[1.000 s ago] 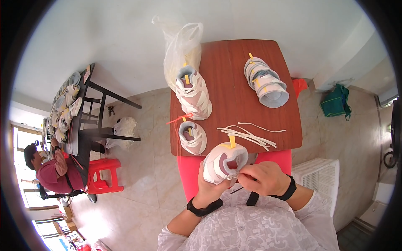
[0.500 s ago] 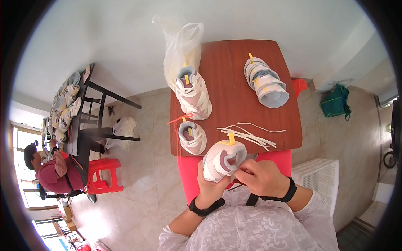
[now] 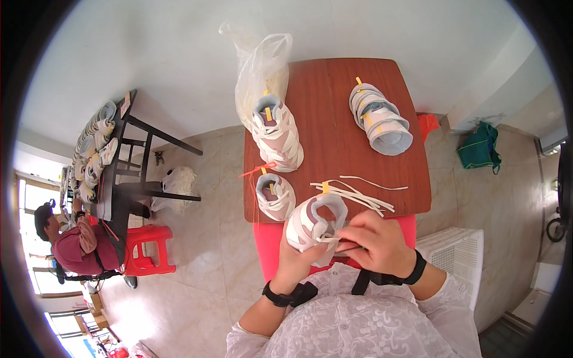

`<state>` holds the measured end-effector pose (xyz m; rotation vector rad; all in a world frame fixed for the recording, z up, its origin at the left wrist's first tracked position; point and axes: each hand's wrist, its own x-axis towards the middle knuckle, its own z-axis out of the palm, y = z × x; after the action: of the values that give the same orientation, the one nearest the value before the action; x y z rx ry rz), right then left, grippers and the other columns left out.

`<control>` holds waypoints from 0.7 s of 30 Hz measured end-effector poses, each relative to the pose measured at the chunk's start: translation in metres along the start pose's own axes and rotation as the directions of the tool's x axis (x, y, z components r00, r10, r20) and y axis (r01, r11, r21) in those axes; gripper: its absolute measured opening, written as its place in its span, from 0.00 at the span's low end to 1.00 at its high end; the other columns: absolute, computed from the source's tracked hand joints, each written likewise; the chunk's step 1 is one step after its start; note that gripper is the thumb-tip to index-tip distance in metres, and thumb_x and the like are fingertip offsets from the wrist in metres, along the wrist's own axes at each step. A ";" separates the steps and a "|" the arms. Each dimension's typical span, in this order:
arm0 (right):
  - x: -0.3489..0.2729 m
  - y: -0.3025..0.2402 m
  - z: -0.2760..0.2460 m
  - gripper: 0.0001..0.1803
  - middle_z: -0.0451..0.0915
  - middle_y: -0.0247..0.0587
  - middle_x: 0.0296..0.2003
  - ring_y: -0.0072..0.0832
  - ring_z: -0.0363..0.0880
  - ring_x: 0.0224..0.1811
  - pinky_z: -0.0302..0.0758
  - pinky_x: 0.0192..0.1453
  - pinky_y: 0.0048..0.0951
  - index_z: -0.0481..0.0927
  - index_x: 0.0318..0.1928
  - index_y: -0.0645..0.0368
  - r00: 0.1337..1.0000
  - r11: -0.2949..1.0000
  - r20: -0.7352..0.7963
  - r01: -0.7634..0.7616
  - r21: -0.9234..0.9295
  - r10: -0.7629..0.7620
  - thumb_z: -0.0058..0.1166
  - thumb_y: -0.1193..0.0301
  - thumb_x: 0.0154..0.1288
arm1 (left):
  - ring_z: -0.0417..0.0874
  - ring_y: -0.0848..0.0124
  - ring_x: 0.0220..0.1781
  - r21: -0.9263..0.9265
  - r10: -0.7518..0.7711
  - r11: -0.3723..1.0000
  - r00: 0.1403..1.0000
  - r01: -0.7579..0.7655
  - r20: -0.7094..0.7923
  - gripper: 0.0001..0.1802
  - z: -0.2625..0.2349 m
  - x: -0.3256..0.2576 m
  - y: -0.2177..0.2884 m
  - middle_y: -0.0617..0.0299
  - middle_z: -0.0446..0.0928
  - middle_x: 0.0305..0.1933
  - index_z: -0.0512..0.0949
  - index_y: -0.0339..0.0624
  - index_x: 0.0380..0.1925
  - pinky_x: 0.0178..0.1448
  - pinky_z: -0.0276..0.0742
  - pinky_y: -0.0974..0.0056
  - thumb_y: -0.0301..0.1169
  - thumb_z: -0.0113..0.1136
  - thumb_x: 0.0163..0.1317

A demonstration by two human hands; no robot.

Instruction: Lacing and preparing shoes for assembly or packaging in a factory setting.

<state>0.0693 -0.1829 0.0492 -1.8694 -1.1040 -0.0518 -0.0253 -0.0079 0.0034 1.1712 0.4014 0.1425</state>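
Since a second ago both hands have slid slightly right and the right hand [image 3: 376, 244] has closed in over the front of the white-and-mauve shoe [image 3: 313, 224], which sits just off the near edge of the red-brown table [image 3: 334, 131], above the person's lap. It looks light and soft-sided with a firmer sole — best gripped round the heel and underside, as the left hand [image 3: 295, 259] does, fingers wrapped snugly about it. Right fingertips are pinched together on what seems a white lace at the shoe's front. A loose bundle of white laces [image 3: 358, 194] lies on the table just beyond.
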 end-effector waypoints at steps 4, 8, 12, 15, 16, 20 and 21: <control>0.019 -0.003 0.001 0.14 0.74 0.34 0.36 0.31 0.79 0.26 0.76 0.27 0.30 0.80 0.38 0.53 0.999 0.999 -0.033 -0.026 -0.046 0.025 0.67 0.69 0.49 | 0.76 0.70 0.57 -0.100 -0.075 0.991 0.989 0.088 0.131 0.37 -0.003 -0.002 0.003 0.59 0.73 0.57 0.62 0.37 0.63 0.60 0.75 0.63 0.18 0.66 0.51; 0.007 0.000 0.014 0.12 0.73 0.32 0.35 0.27 0.78 0.25 0.76 0.26 0.30 0.80 0.36 0.54 0.996 0.999 0.092 -0.011 -0.051 0.016 0.65 0.69 0.50 | 0.78 0.68 0.57 -0.321 0.005 0.943 0.963 0.085 0.270 0.34 -0.016 -0.001 -0.009 0.57 0.75 0.57 0.66 0.37 0.62 0.61 0.76 0.61 0.19 0.66 0.54; -0.005 -0.012 0.020 0.11 0.76 0.35 0.35 0.28 0.78 0.25 0.73 0.23 0.28 0.82 0.36 0.56 0.992 0.983 0.094 0.096 -0.156 -0.081 0.66 0.71 0.50 | 0.78 0.65 0.57 -0.418 0.023 0.902 0.957 0.104 0.288 0.31 -0.018 -0.002 -0.006 0.56 0.76 0.57 0.69 0.37 0.60 0.61 0.76 0.59 0.20 0.67 0.54; -0.003 -0.023 0.022 0.10 0.72 0.33 0.32 0.25 0.77 0.24 0.73 0.22 0.27 0.81 0.36 0.56 0.993 0.977 0.061 0.114 -0.182 -0.104 0.62 0.72 0.51 | 0.78 0.65 0.58 -0.396 -0.017 0.913 0.978 0.101 0.209 0.33 -0.021 -0.007 -0.009 0.55 0.76 0.57 0.69 0.37 0.60 0.63 0.75 0.57 0.22 0.69 0.53; -0.002 -0.025 0.023 0.09 0.68 0.32 0.30 0.23 0.75 0.23 0.73 0.21 0.25 0.79 0.35 0.56 0.994 0.976 0.049 0.109 -0.187 -0.102 0.59 0.72 0.51 | 0.78 0.65 0.58 -0.389 -0.023 0.915 0.977 0.106 0.212 0.33 -0.024 -0.007 -0.010 0.55 0.76 0.57 0.69 0.37 0.60 0.63 0.75 0.57 0.22 0.69 0.53; 0.000 -0.035 0.022 0.09 0.70 0.34 0.34 0.24 0.76 0.23 0.74 0.21 0.27 0.79 0.36 0.56 0.995 0.986 0.087 0.057 -0.159 -0.043 0.58 0.73 0.52 | 0.76 0.58 0.60 -0.397 -0.116 0.898 0.974 0.187 0.197 0.38 -0.038 -0.003 -0.020 0.51 0.72 0.61 0.66 0.36 0.61 0.62 0.76 0.53 0.19 0.70 0.48; 0.001 -0.036 0.022 0.07 0.72 0.36 0.33 0.26 0.77 0.23 0.74 0.23 0.30 0.79 0.36 0.58 0.997 0.994 0.062 -0.031 -0.106 0.037 0.58 0.73 0.54 | 0.77 0.62 0.59 -0.371 -0.055 0.919 0.975 0.134 0.216 0.37 -0.038 -0.002 -0.021 0.53 0.74 0.59 0.68 0.36 0.61 0.60 0.76 0.56 0.23 0.72 0.49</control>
<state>0.0363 -0.1601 0.0622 -1.9952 -1.1314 -0.0315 -0.0439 0.0159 -0.0278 0.7673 0.2354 0.0141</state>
